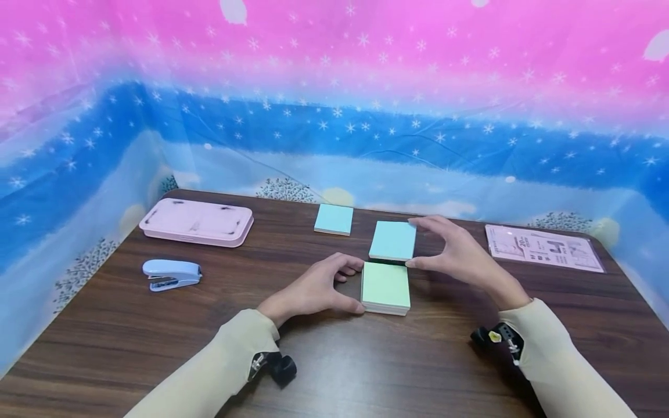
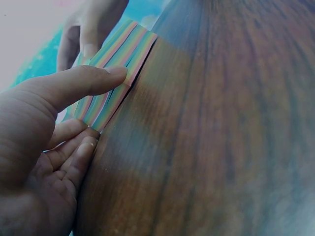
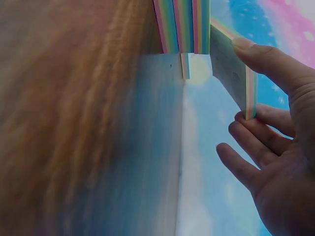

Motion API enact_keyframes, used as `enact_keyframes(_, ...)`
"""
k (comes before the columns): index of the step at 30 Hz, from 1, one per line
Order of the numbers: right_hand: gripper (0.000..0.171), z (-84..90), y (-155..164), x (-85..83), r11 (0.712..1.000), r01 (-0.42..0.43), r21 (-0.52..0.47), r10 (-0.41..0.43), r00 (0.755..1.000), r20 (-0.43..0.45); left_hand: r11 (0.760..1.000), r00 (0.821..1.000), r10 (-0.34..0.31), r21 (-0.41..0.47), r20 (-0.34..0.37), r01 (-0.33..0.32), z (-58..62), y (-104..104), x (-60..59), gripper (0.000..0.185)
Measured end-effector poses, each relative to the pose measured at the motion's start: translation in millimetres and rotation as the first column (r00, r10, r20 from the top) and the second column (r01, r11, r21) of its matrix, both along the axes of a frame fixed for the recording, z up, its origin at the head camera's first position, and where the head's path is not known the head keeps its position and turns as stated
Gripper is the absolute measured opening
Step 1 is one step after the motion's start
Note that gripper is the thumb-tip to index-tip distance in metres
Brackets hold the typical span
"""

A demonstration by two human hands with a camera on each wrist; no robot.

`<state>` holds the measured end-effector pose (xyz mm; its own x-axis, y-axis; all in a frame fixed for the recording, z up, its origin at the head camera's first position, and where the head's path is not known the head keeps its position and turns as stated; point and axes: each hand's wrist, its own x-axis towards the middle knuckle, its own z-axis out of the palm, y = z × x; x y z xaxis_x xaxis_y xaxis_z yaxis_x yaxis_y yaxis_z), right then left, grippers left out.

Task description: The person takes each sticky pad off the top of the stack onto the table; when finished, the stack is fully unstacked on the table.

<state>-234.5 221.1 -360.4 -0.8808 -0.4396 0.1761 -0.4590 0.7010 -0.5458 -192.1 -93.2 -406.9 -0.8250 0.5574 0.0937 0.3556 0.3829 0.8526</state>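
Note:
In the head view, my left hand grips a stack of sticky note pads with a pale green top, thumb on the near side and fingers around the far left corner. The right wrist view shows three pads in that stack, each with rainbow-banded edges. My right hand pinches a single blue-topped sticky note pad between thumb and fingers. Its grey underside shows in the right wrist view, where the held pad is raised above the table. Another blue-topped pad lies farther back.
A pink case sits at the back left of the dark wooden table, with a light blue stapler in front of it. Toward the back right lies a flat pink printed sheet. A patterned curtain hangs behind the table.

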Motion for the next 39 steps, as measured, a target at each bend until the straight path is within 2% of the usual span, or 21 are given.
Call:
enact_keyframes(18,0.089,-7.6,-21.8,-38.5,0.998,0.056,-0.033,-0.053,0.995,0.08,1.0,1.0,-0.015,0.007,0.004,0.015,2.7,4.9,1.3,0.076)
enact_keyframes(24,0.087,-13.0,-27.5,-48.8,0.996,0.054,-0.076,-0.048,0.995,0.085,1.0,1.0,-0.013,0.011,0.004,0.013,1.4,4.3,1.4,0.076)
enact_keyframes(30,0.088,-20.8,-29.6,-54.2,0.995,0.055,-0.083,-0.045,0.992,0.116,1.0,1.0,-0.013,0.006,0.007,0.013,0.9,2.2,1.4,0.075)
enact_keyframes(39,0.089,-23.7,-30.4,-57.6,0.992,0.043,-0.115,-0.026,0.989,0.149,1.0,1.0,-0.01,-0.002,0.008,0.01,0.6,-0.9,-1.0,0.076)
